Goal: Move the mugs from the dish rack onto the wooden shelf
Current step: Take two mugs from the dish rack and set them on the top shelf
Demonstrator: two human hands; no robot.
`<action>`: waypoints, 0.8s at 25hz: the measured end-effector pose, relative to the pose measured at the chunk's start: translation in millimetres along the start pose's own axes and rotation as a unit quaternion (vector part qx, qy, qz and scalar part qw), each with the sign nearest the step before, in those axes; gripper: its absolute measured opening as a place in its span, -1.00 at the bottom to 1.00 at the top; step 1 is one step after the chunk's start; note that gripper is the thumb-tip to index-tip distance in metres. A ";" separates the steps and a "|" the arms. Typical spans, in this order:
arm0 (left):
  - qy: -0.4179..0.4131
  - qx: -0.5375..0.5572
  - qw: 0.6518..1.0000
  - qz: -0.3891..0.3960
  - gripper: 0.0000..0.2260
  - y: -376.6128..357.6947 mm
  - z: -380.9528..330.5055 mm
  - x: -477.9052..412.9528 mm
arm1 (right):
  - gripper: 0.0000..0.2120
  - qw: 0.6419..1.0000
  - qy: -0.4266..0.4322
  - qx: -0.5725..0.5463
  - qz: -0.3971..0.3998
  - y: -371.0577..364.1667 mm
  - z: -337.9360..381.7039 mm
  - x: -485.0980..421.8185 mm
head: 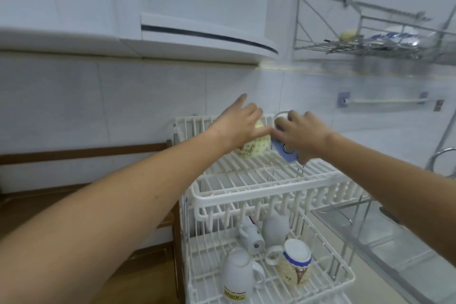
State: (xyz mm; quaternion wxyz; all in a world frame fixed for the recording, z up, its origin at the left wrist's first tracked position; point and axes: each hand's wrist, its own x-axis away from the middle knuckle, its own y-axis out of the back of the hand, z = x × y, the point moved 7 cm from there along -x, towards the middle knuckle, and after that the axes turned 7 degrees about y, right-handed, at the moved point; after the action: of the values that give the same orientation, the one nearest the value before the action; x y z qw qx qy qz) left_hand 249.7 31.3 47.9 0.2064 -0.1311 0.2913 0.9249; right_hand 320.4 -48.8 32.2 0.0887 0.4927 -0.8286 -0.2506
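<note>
1. Left hand [237, 123] – fingers [249, 112] spread over the yellow mug [251, 148], not clearly closed; grip uncertain.
2. Right hand [301, 131] fingers curled around the blue mug [286, 152], tilted, probably mid-lift.
3. Both mugs lie under the fingers on the dish rack [259, 180] top tier; wooden shelf [81, 152] well left.

Top tier: I see both hands crowd the back; the left hand [237, 123] lies over the yellow mug [254, 148], the right hand [299, 131] over the blue mug [283, 150], the two mugs touching.
Top tier front: bare grid of the dish rack [259, 180], open from above.
Lower tier: four mugs [271, 249] packed close, the upper tier overhanging the back two.
Left side: wooden shelf [81, 150] with free room along it.
Overhead: cabinet [197, 42] juts out.
</note>
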 end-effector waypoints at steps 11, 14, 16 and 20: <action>0.395 0.352 0.844 -0.087 -0.14 71.5 96.1 210.7 | -0.63 0.428 -0.194 -0.810 -0.351 115.6 -9.2 116.4; 0.487 0.331 0.806 -0.067 -0.11 63.1 109.9 291.2 | -0.55 0.307 -0.135 -0.885 -0.324 167.5 44.7 100.3; 0.547 0.308 0.777 -0.042 -0.09 51.2 121.9 336.6 | -0.43 0.301 -0.118 -0.898 -0.299 200.3 81.9 82.2; 0.654 0.342 0.674 -0.011 -0.09 13.8 142.1 414.0 | -0.37 0.321 -0.105 -0.909 -0.242 242.8 148.8 35.5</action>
State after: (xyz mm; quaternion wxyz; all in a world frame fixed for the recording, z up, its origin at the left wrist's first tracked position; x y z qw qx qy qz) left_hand -138.5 231.7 17.4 0.0035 -0.6263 0.6462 0.4360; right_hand 56.6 63.9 22.9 0.3288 0.2522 0.0717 -0.9073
